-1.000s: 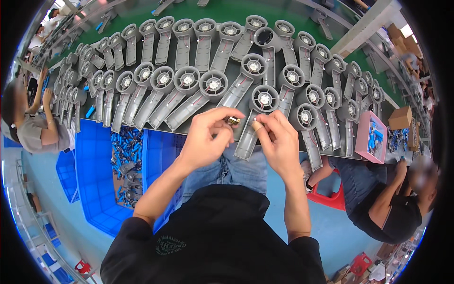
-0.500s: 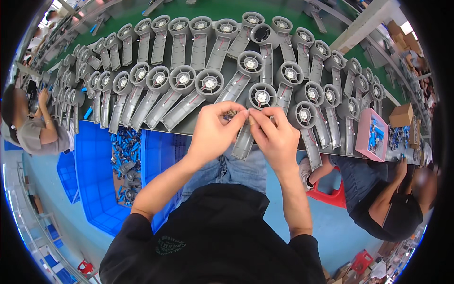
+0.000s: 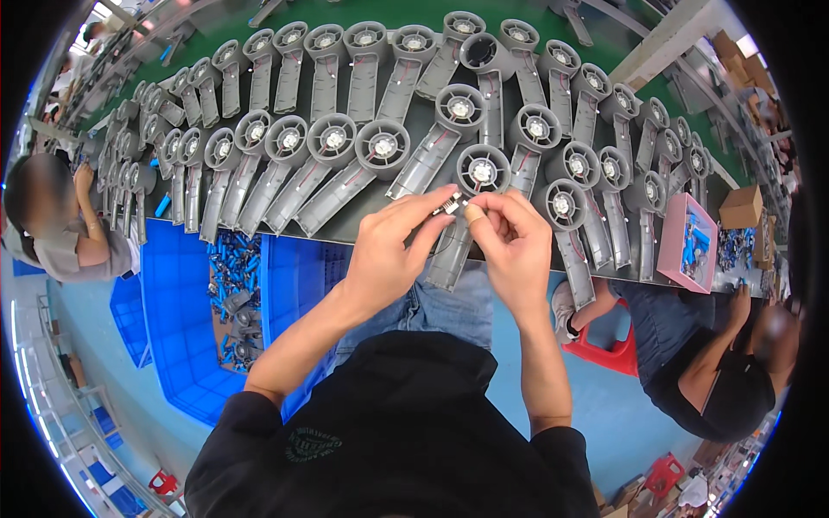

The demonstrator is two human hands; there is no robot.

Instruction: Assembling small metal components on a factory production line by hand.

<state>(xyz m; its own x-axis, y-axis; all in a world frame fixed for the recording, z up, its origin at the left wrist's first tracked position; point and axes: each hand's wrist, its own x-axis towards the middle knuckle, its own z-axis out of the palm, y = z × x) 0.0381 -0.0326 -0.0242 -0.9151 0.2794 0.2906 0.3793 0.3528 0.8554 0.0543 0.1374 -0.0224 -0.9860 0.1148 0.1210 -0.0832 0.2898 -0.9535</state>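
Observation:
Between the thumb and fingers of my left hand is a small circuit board with pale parts on its face. My right hand is pinched beside the board's right edge; whatever its fingertips grip is too small to make out. Under both hands lies a grey handheld fan housing, its open handle toward me and its round fan head just beyond my fingers. A white hub shows inside that fan head. Another grey fan housing lies just past my left hand.
Rows of similar fan housings cover the dark bench. A pink box with blue cylinders stands at the right. Blue bins sit below the bench at left, near loose blue parts. Co-workers sit at left and right.
The small board has turned in my left fingers, and more of its face shows. My fingertips have moved slightly apart, with the right hand a little farther right.

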